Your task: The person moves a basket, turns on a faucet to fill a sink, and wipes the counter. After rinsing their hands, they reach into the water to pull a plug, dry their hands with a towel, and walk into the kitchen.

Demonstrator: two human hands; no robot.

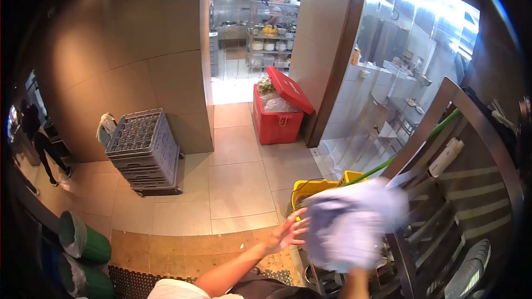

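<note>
A pale bluish cloth (354,224), smeared by motion, is held up in front of me at the lower right. My right hand (357,273) grips it from below; its fingers are hidden by the fabric. To the left of the cloth, my left hand (289,231) reaches forward with fingers spread, the fingertips right at the cloth's edge. Behind the cloth stands a yellow mop bucket (310,187), partly covered by it in this view. A green pole (377,170) slants up from the bucket area to the right.
Stacked grey glass racks (147,160) stand on a wheeled base at left. A red cooler (277,127) with its lid tilted sits by the doorway. Green bins (84,238) are at lower left. Dark shelving (460,188) rises at right, beside a plastic strip curtain (382,94). A person (41,138) stands far left.
</note>
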